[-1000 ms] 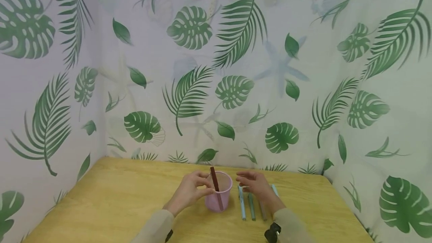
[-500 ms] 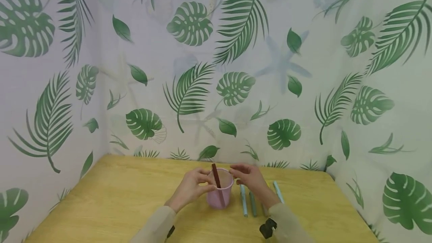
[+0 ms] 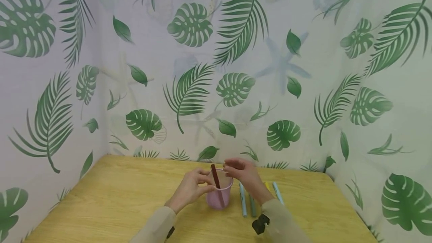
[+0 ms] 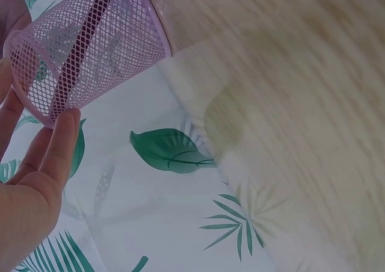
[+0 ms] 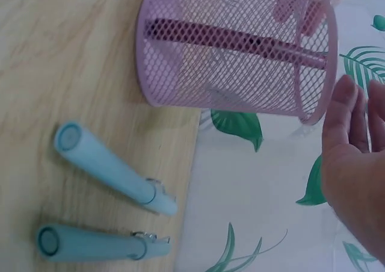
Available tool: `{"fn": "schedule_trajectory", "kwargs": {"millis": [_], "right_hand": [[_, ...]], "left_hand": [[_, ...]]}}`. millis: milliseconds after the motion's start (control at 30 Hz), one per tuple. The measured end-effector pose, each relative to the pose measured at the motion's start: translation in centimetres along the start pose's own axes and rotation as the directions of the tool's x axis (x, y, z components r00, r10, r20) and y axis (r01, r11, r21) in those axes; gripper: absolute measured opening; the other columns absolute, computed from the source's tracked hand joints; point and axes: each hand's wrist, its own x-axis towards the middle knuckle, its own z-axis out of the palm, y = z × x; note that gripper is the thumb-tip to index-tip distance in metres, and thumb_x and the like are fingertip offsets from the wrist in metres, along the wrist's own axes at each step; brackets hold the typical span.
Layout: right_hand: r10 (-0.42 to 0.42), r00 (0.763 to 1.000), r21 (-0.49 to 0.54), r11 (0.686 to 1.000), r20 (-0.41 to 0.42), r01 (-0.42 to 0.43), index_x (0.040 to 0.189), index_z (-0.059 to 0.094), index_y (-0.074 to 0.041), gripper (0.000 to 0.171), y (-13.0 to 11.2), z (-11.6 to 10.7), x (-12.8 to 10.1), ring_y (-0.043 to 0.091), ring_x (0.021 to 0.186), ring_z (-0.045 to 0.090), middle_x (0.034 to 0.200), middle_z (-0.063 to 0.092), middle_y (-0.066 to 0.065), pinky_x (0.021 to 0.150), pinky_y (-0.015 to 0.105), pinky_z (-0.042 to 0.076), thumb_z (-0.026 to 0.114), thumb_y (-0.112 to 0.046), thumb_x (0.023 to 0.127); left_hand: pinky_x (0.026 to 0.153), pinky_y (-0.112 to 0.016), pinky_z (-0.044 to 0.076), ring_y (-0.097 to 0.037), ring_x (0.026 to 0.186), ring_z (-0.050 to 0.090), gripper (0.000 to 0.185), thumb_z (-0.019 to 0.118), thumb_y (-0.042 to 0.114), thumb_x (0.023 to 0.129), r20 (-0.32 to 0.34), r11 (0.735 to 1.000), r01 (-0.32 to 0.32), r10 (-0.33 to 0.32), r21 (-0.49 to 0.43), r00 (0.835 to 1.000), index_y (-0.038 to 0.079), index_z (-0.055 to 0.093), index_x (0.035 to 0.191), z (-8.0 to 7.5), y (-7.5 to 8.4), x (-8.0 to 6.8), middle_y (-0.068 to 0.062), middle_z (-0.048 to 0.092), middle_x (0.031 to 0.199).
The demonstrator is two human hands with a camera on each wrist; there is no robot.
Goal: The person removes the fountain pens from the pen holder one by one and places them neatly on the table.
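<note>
A small pink mesh cup [image 3: 219, 196] stands upright on the wooden table [image 3: 111, 201], near its back edge and a little right of centre. Its wall is an open lattice, so the dark red pen [image 3: 216, 181] leaning inside shows straight through, its top poking above the rim.

The left hand [image 3: 191, 188] is at the cup's left side with fingers fairly straight, fingertips against the mesh near the rim. The right hand [image 3: 245, 175] hovers just over the rim on the right, fingers loosely extended and holding nothing that I can see.

To the right of the cup lie a light blue pen [image 3: 242, 199] and a darker teal pen [image 3: 252, 204], side by side; beyond them the right wrist covers part of the row, leaving only a yellow tip [image 3: 267, 186] and another pale blue pen [image 3: 277, 192] peeking out.

The head view is too distant to show the mesh. The right wrist view shows the lattice clearly, plus the pens' clips; the left wrist view is blurred across the table and shows only the cup and fingertips
</note>
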Motion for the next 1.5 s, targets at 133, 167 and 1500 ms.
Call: {"fn": "schedule_trajectory", "kwargs": {"millis": [133,167,1500], "right_hand": [[-0.023,0.997,-0.027,0.999,0.072,0.025,0.124,0.062,0.002,0.037,-0.1,0.6,0.3,0.018,0.105,0.066,0.120,0.066,0.017,0.089,0.034,0.059,0.070,-0.013,0.092],[-0.029,0.996,-0.041,0.999,0.079,0.032,0.124,0.062,0.002,0.036,-0.1,0.7,0.4,0.020,0.106,0.066,0.120,0.066,0.019,0.089,0.034,0.059,0.070,-0.013,0.092],[-0.042,0.998,-0.507,0.860,0.038,0.055,0.110,0.071,-0.008,0.029,-0.8,3.7,2.6,0.013,0.072,0.066,0.092,0.074,0.008,0.053,0.027,0.055,0.079,-0.014,0.083]], "left_hand": [[0.088,-0.038,0.059,-0.027,0.105,0.065,0.011,0.078,0.026,0.085,0.001,1.000,0.003,-0.003,0.000,1.000,0.018,0.076,0.078,0.0,0.0,0.0,-0.008,0.065,0.113],[0.088,-0.038,0.059,-0.027,0.105,0.065,0.011,0.078,0.026,0.084,0.001,1.000,0.003,-0.003,0.000,1.000,0.018,0.076,0.078,0.0,0.0,0.0,-0.008,0.065,0.113],[0.089,-0.040,0.058,-0.029,0.112,0.062,0.008,0.075,0.026,0.087,0.011,0.999,-0.030,0.030,0.018,0.999,0.020,0.077,0.083,0.0,0.0,-0.1,-0.009,0.065,0.118]]}}
